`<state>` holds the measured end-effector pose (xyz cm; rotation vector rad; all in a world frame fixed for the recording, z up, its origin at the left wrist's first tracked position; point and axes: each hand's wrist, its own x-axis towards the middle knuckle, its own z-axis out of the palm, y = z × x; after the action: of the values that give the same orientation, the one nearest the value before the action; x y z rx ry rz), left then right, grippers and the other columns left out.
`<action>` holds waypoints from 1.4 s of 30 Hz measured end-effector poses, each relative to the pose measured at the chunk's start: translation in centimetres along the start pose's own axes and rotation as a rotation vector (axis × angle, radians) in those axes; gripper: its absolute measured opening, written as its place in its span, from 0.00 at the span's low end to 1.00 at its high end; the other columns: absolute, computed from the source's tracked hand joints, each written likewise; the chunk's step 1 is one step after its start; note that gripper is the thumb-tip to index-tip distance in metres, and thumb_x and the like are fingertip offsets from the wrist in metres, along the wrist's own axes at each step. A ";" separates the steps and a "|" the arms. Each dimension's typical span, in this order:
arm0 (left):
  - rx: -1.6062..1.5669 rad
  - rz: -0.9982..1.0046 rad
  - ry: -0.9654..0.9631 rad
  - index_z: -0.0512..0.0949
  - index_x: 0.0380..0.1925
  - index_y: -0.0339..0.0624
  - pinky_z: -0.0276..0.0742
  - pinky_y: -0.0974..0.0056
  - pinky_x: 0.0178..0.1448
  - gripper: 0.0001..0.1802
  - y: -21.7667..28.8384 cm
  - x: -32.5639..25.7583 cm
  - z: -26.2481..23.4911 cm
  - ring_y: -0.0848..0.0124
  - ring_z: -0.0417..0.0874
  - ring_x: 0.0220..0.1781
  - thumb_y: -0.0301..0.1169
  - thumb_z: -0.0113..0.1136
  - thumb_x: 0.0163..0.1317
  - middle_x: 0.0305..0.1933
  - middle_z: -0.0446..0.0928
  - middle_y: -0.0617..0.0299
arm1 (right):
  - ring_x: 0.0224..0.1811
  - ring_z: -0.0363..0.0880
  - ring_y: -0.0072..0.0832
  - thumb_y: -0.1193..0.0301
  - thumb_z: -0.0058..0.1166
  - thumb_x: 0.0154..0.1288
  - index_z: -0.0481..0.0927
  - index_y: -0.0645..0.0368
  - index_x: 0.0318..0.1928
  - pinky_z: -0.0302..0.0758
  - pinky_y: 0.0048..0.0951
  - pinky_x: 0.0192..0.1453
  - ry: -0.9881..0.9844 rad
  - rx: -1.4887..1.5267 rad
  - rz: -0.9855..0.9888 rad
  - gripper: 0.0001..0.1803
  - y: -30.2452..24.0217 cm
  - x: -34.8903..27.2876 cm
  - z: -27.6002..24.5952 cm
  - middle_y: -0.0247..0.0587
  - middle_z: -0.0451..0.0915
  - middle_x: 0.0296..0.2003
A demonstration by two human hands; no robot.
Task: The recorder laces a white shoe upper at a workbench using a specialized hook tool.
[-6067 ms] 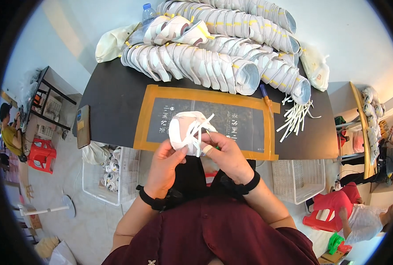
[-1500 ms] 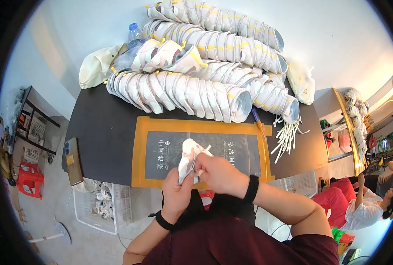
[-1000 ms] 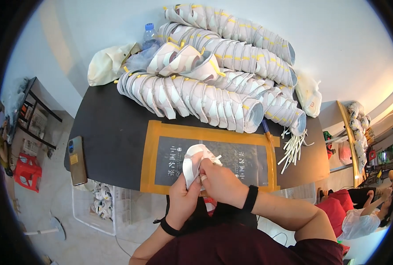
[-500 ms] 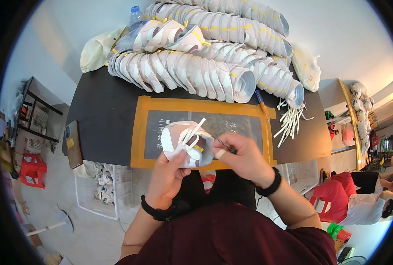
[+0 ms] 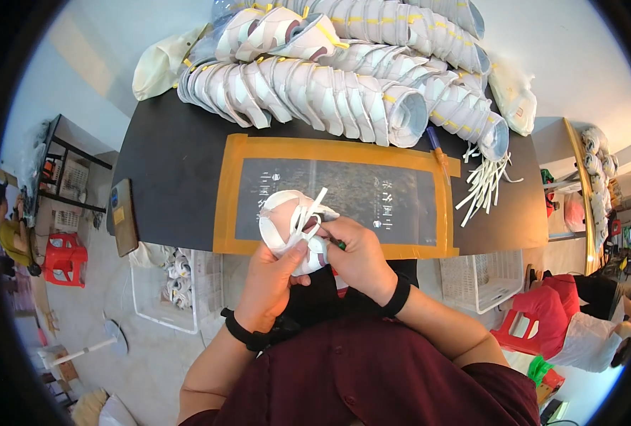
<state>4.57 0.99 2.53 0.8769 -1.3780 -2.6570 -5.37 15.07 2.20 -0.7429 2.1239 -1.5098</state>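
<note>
Above the table's near edge I hold a shoe upper in pale pink, white and mauve, with a white lace threaded at its front and one lace end standing up. My left hand is closed around its near side, thumb on top by the lace. My right hand is closed at the upper's opening, wrapped round a green-handled tool. Only a bit of that handle shows now; its thin metal shaft is hidden by the fingers and the upper.
Long nested rows of shoe uppers lie across the back of the dark table. A taped sheet covers the middle. Loose white laces and a blue-orange pen-like tool lie right, a phone left. White crates stand below.
My right hand has moved left and in against the upper's opening, so the tool's metal shaft, visible before, is now hidden. My left hand still holds the upper. The whole view has shifted slightly.
</note>
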 end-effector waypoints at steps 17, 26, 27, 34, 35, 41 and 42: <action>-0.081 0.011 0.060 0.74 0.53 0.46 0.74 0.73 0.23 0.16 0.4 0.3 -0.3 0.77 0.83 0.35 0.31 0.62 0.66 0.41 0.81 0.65 | 0.36 0.79 0.36 0.79 0.56 0.54 0.78 0.63 0.38 0.76 0.32 0.42 -0.113 -0.084 -0.076 0.09 -0.7 1.6 -1.3 0.45 0.76 0.34; -0.162 0.012 0.093 0.76 0.50 0.47 0.67 0.76 0.21 0.14 1.9 1.0 0.3 0.81 0.79 0.30 0.34 0.63 0.66 0.39 0.81 0.67 | 0.36 0.78 0.38 0.79 0.56 0.53 0.77 0.61 0.36 0.76 0.34 0.42 -0.251 0.033 -0.183 0.08 0.1 1.8 -2.7 0.44 0.75 0.34; -0.161 0.006 0.115 0.75 0.50 0.47 0.65 0.76 0.20 0.14 1.9 1.1 0.4 0.82 0.79 0.29 0.34 0.63 0.67 0.39 0.81 0.67 | 0.36 0.78 0.39 0.79 0.56 0.53 0.76 0.61 0.36 0.76 0.34 0.43 -0.266 0.026 -0.193 0.09 0.2 1.9 -2.8 0.43 0.75 0.35; -0.194 -0.019 0.181 0.74 0.51 0.48 0.61 0.77 0.18 0.14 1.8 1.9 0.5 0.83 0.78 0.30 0.33 0.62 0.67 0.41 0.80 0.67 | 0.39 0.77 0.42 0.79 0.56 0.52 0.76 0.59 0.37 0.76 0.34 0.42 -0.318 -0.027 -0.252 0.10 0.7 2.4 -3.0 0.43 0.74 0.35; -0.196 -0.024 0.194 0.74 0.52 0.48 0.60 0.78 0.18 0.14 1.8 2.0 0.7 0.84 0.78 0.30 0.32 0.61 0.68 0.41 0.80 0.67 | 0.39 0.77 0.43 0.79 0.56 0.52 0.76 0.59 0.37 0.76 0.34 0.42 -0.317 -0.024 -0.266 0.10 0.8 2.4 -3.0 0.43 0.74 0.35; -0.189 -0.015 0.244 0.73 0.52 0.47 0.60 0.78 0.18 0.14 2.0 1.8 1.2 0.85 0.78 0.30 0.33 0.60 0.68 0.41 0.80 0.67 | 0.39 0.78 0.43 0.79 0.57 0.53 0.76 0.59 0.37 0.76 0.35 0.43 -0.318 -0.021 -0.330 0.09 0.9 2.2 -3.0 0.43 0.74 0.35; -0.182 -0.005 0.225 0.73 0.53 0.47 0.60 0.78 0.18 0.14 1.9 1.9 0.8 0.85 0.78 0.30 0.33 0.60 0.68 0.41 0.80 0.67 | 0.39 0.78 0.43 0.79 0.57 0.54 0.77 0.59 0.38 0.76 0.35 0.43 -0.308 -0.026 -0.352 0.09 1.0 2.1 -2.9 0.43 0.75 0.36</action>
<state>2.15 -0.04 3.44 1.1153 -1.0678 -2.5409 -8.96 16.08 2.10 -1.3226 1.8520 -1.4225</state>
